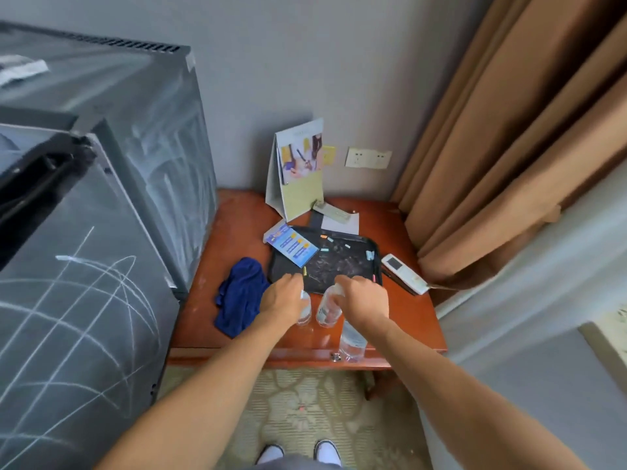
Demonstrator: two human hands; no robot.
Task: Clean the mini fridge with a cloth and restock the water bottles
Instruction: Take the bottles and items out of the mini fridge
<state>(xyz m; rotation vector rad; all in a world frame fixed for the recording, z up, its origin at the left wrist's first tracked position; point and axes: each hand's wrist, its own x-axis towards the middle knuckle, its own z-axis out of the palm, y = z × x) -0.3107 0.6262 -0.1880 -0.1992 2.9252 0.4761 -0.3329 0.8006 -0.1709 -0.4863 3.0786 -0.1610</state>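
Three clear water bottles stand near the front of a red-brown wooden table (237, 225). My left hand (283, 296) is closed over the top of the left bottle (304, 312). My right hand (363, 300) grips the top of the middle bottle (327, 312). A third bottle (353, 342) stands by the table's front edge, under my right forearm. A crumpled dark blue cloth (241, 296) lies on the table left of my left hand. The black mini fridge (84, 266) fills the left side, its door (68, 317) swung open towards me and streaked with white wipe marks.
A black tray (339, 262) with small scraps sits behind the bottles, a blue leaflet (291, 247) on its corner. A standing calendar (298, 171), papers and a white remote (403, 273) are further back. Brown curtains (509, 147) hang at the right. Patterned carpet lies below.
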